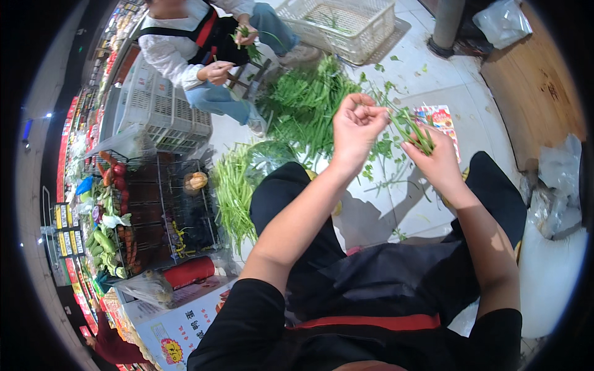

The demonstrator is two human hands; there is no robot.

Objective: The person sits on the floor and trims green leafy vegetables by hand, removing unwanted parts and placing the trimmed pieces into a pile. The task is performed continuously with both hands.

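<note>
My right hand point(434, 157) is closed around a small bunch of green leafy stalks point(408, 127), their cut ends pointing towards me. Just left of it, my left hand point(359, 125) has its fingertips pinched at the edge of the bunch, by a thin stem; whether it grips that stem is unclear. Beyond my left hand a large heap of leafy green herbs point(308, 102) lies on the tiled floor. Loose leaves and stems point(383, 148) are scattered below my hands. Paler green stalks point(234, 195) lie by my left knee, beside a clear plastic bag of greens point(270, 157).
A person point(185, 51) sits opposite, holding greens. White plastic crates point(343, 35) point(160, 106) stand at the back and left. A wire cage cart point(185, 208) with vegetables is at the left. A printed leaflet point(443, 120) lies on the floor; a wooden board point(533, 79) is at the right.
</note>
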